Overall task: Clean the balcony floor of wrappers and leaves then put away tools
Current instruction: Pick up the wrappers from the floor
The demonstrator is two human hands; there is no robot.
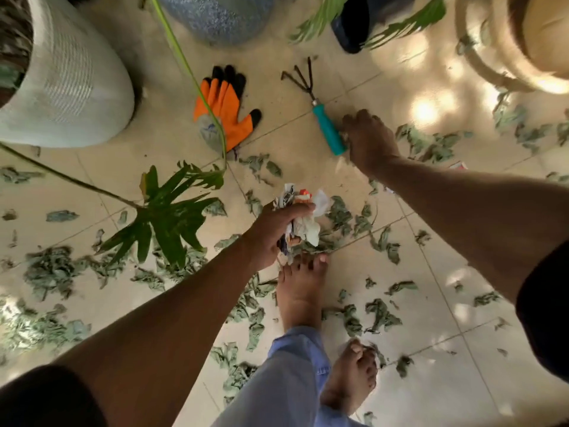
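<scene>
My left hand (274, 232) grips a crumpled bunch of wrappers (304, 217) just above the floor, in front of my bare foot. My right hand (369, 140) reaches down beside the teal handle of a small hand rake (328, 127) lying on the tiles. Its fingers point down and touch the handle's end, and what they hold is blurred. Torn grey-green leaves (381, 312) are scattered over the tiled floor. A red and white wrapper (458, 164) lies past my right wrist.
An orange and black work glove (224, 109) lies left of the rake. A white pot (70, 84), a blue pot (218, 16) and a dark pot (354, 26) stand at the back, a wicker piece (480, 60) at the right. A large green plant leaf (169, 217) hangs over the floor.
</scene>
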